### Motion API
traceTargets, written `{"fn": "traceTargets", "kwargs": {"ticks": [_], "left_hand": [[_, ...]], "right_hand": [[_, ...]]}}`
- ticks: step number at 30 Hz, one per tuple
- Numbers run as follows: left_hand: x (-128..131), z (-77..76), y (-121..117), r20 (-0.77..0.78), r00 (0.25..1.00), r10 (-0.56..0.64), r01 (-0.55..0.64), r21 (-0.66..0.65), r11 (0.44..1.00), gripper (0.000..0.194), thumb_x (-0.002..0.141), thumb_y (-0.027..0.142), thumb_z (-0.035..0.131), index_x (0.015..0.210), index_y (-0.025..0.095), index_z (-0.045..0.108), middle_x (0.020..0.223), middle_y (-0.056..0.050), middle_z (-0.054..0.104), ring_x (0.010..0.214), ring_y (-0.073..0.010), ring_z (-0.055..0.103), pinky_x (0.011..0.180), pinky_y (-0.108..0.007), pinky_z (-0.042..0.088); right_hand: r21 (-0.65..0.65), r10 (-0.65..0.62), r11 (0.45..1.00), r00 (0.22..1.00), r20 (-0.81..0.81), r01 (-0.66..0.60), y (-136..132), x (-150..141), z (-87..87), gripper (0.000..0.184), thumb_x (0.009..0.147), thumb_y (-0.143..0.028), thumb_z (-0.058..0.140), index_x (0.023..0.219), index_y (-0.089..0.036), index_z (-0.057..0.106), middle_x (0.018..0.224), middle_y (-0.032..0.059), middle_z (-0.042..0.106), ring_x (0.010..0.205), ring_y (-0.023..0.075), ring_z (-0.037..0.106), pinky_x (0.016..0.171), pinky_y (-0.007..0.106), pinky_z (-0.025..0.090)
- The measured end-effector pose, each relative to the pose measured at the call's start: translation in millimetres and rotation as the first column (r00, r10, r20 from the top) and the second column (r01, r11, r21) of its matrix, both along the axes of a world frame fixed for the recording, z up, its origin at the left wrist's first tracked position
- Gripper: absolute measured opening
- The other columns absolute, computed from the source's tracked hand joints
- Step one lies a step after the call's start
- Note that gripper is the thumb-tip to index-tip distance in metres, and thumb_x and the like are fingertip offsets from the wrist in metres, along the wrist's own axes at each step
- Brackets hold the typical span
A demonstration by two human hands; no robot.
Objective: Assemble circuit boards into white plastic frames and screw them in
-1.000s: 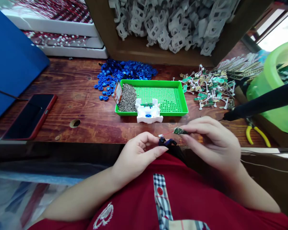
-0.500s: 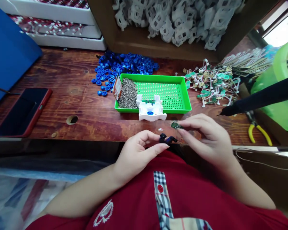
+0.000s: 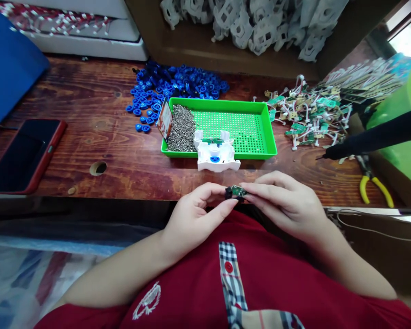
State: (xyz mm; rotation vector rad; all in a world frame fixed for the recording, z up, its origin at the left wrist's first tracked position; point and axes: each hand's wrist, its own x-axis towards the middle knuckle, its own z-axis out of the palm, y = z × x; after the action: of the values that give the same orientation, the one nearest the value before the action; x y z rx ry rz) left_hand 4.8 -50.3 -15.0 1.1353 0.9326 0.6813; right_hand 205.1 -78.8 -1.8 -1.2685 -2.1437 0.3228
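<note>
My left hand pinches a small black plastic part between thumb and fingers, in front of the table edge. From the right, my right hand grips a small green circuit board by its end. The board lies over the black part, apparently touching it; fingertips cover parts of both. Just beyond the hands, a white plastic housing rests on the near rim of a green tray. A blue piece sits in the housing. Silver screws fill the tray's left end.
Blue parts are heaped behind the tray, wired circuit boards to its right. A dark screwdriver-like tool juts in at right above yellow-handled pliers. A phone lies left. White housings fill a box behind.
My right hand has moved left and slightly down, bringing the circuit board onto the black part in my left hand. The view has shifted slightly.
</note>
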Motion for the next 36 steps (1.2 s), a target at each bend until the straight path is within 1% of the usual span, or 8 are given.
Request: {"fn": "traceTargets", "kwargs": {"ticks": [4,8,12,15,20,28,33,36], "left_hand": [[0,0.0,0,0.012,1.0,-0.013,0.013,-0.018,1.0,0.017,0.078,0.023,0.067,0.094,0.02,0.065,0.093,-0.001,0.073,0.085,-0.0132,0.068,0.08,-0.02,0.052],[2,-0.8,4,0.06,0.998,0.029,-0.019,-0.166,0.986,0.017,0.076,0.026,0.069,0.091,0.018,0.065,0.09,-0.002,0.074,0.082,-0.0135,0.069,0.077,-0.02,0.053],[4,-3.2,8,0.11,0.992,0.067,-0.026,-0.332,0.943,0.023,0.075,0.027,0.07,0.093,0.016,0.061,0.084,-0.003,0.074,0.076,-0.0135,0.069,0.074,-0.022,0.054],[6,-3.9,9,0.222,0.971,0.092,0.008,-0.415,0.91,0.023,0.077,0.024,0.068,0.096,0.016,0.057,0.083,-0.002,0.073,0.074,-0.0132,0.07,0.072,-0.023,0.055],[11,-2.1,8,0.266,0.947,0.182,-0.018,-0.523,0.852,0.018,0.077,0.016,0.066,0.092,0.016,0.055,0.084,-0.001,0.073,0.072,-0.0131,0.071,0.068,-0.021,0.056],[13,-5.5,2,0.315,0.917,0.246,-0.07,-0.479,0.875,0.015,0.078,0.015,0.064,0.091,0.015,0.056,0.088,-0.002,0.072,0.08,-0.0161,0.07,0.075,-0.029,0.057],[17,-9.4,4,0.24,0.941,0.236,-0.092,-0.491,0.866,0.016,0.077,0.014,0.064,0.088,0.015,0.053,0.085,-0.001,0.071,0.072,-0.0145,0.069,0.07,-0.028,0.056],[7,-5.4,9,0.203,0.974,0.1,0.003,-0.455,0.89,0.024,0.075,0.018,0.068,0.093,0.016,0.052,0.081,-0.001,0.071,0.07,-0.0127,0.068,0.072,-0.026,0.053]], "right_hand": [[-0.006,-0.007,1.0,0.999,0.047,0.007,0,0,0.1,0.029,0.086,-0.02,0.055,0.114,-0.025,0.061,0.09,0.0037,0.063,0.079,0.0113,0.062,0.068,0.022,0.055],[-0.041,-0.007,0.999,1.0,0.025,0.008,-1,-4,-2.4,0.028,0.087,-0.022,0.053,0.114,-0.026,0.061,0.089,0.0035,0.063,0.079,0.0115,0.062,0.067,0.022,0.055],[-0.108,-0.02,0.994,0.999,-0.026,0.017,-5,-10,-7.1,0.037,0.086,-0.025,0.056,0.123,-0.023,0.054,0.096,0.0062,0.062,0.085,0.0135,0.061,0.072,0.025,0.055],[-0.117,-0.056,0.992,0.997,-0.053,0.05,-10,-16,-11.7,0.048,0.082,-0.03,0.061,0.128,-0.021,0.048,0.1,0.0082,0.058,0.089,0.0152,0.06,0.077,0.028,0.056],[-0.151,-0.17,0.976,0.981,-0.09,0.156,-14,-26,-21.2,0.046,0.081,-0.03,0.062,0.124,-0.02,0.05,0.104,0.0099,0.055,0.097,0.0179,0.058,0.085,0.033,0.055],[-0.143,-0.187,0.976,0.968,-0.167,0.164,-15,-32,-28.4,0.045,0.08,-0.026,0.062,0.123,-0.021,0.048,0.109,0.0089,0.055,0.1,0.0162,0.057,0.087,0.032,0.054],[-0.082,-0.22,0.973,0.975,-0.029,0.217,-15,-33,-28.1,0.042,0.081,-0.028,0.06,0.12,-0.018,0.051,0.108,0.0102,0.058,0.1,0.0191,0.058,0.087,0.035,0.053],[-0.024,-0.159,0.987,0.986,0.057,0.161,-15,-26,-21.7,0.043,0.08,-0.027,0.061,0.12,-0.016,0.052,0.105,0.0103,0.059,0.094,0.0184,0.059,0.081,0.032,0.055]]}}
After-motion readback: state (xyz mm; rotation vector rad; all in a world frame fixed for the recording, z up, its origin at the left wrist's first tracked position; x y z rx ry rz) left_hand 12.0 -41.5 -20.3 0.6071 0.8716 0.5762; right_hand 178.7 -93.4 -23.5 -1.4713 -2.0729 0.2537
